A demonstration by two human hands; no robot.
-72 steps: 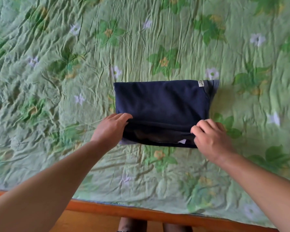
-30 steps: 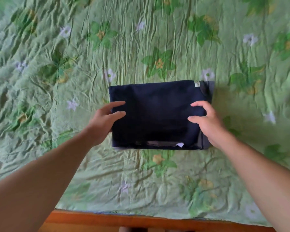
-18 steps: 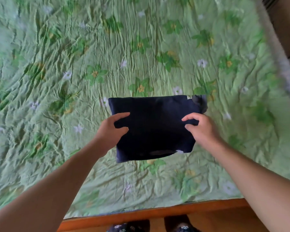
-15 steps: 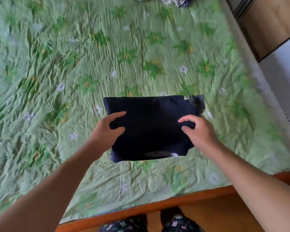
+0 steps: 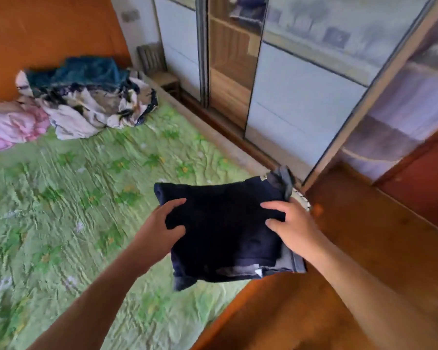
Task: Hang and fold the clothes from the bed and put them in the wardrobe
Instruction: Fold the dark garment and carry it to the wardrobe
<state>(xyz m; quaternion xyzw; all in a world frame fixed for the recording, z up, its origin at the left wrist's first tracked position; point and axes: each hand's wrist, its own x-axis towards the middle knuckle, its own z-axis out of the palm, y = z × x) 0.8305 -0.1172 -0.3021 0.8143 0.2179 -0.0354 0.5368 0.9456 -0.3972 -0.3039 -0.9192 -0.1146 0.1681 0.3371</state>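
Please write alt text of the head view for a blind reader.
The left hand and right hand hold a folded dark blue garment over the green bed's edge. At its far end lie crumpled clothes; the wardrobe stands alongside.

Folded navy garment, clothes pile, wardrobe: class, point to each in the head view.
folded navy garment (image 5: 225,223): head view, middle of top face.
clothes pile (image 5: 71,120): head view, pale crumpled fabric.
wardrobe (image 5: 296,102): head view, pale sliding door panel.
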